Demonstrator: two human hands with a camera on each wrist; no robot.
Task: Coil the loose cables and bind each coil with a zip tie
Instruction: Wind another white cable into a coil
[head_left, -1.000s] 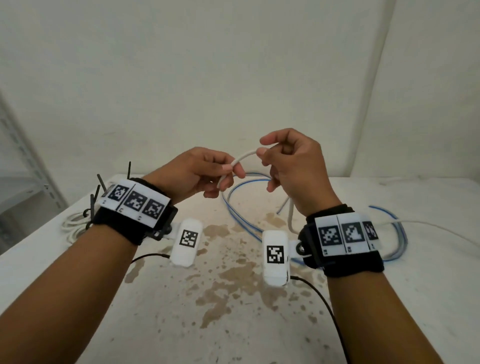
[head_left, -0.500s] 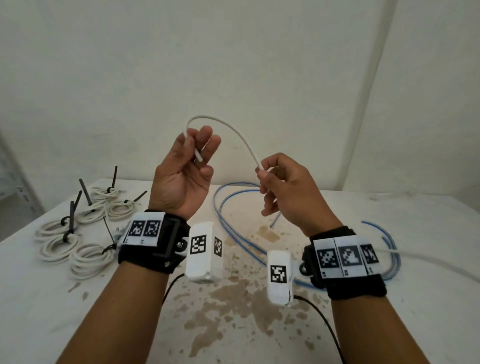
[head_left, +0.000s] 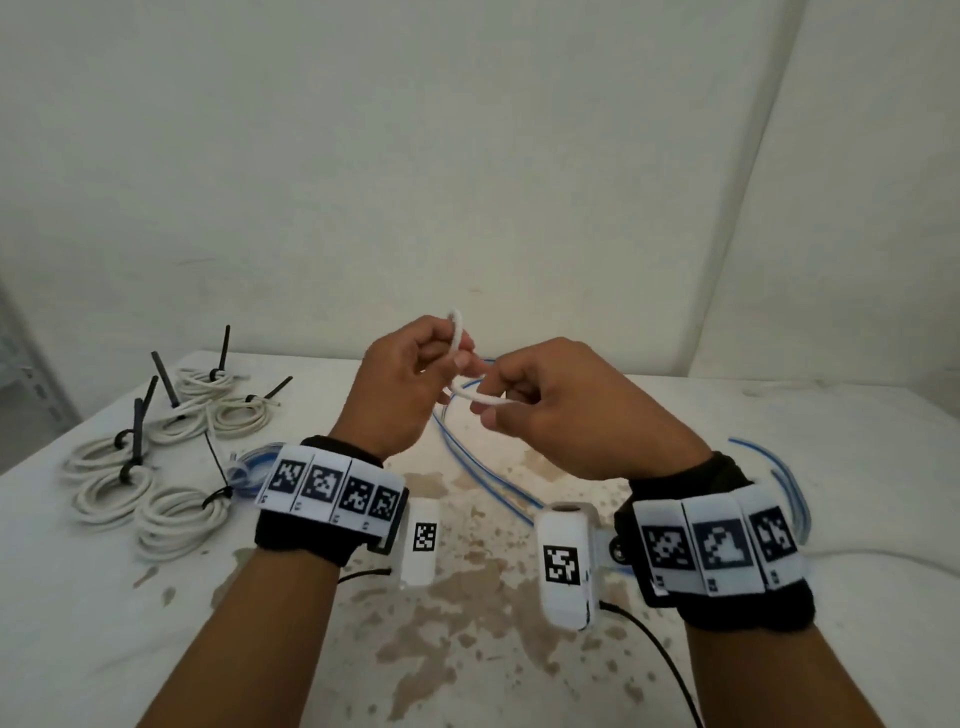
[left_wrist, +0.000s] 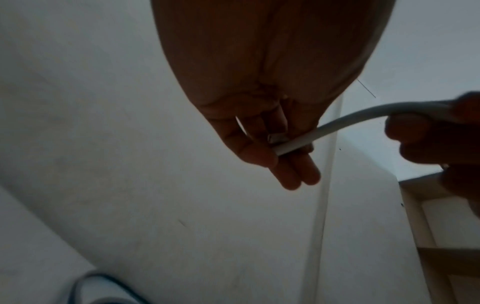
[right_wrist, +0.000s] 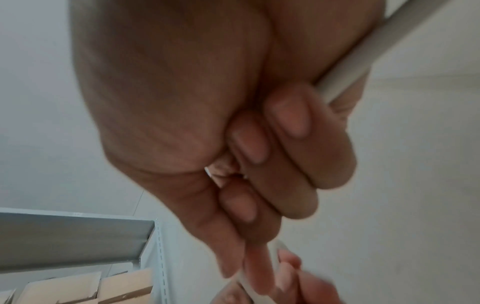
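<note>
Both hands are raised close together above the stained white table (head_left: 519, 649). My left hand (head_left: 415, 374) pinches the end of a white cable (head_left: 457, 338) between thumb and fingers, bent into a small loop; its cut end (left_wrist: 279, 144) shows in the left wrist view. My right hand (head_left: 524, 395) grips the same white cable (head_left: 480, 397) a little further along, and the cable (right_wrist: 345, 67) runs out past the palm. The rest of this cable (head_left: 893, 553) trails off over the table to the right.
Several white cable coils (head_left: 176, 519) bound with black zip ties (head_left: 136, 441) lie at the table's left. A loose blue cable (head_left: 467, 457) loops across the middle and to the right side (head_left: 789, 483). A metal shelf (right_wrist: 78, 236) with cardboard boxes stands to the left.
The hands were apart with a wide arch of cable between them; now the left hand has come down and both hands have closed together, bending the cable into a small loop.
</note>
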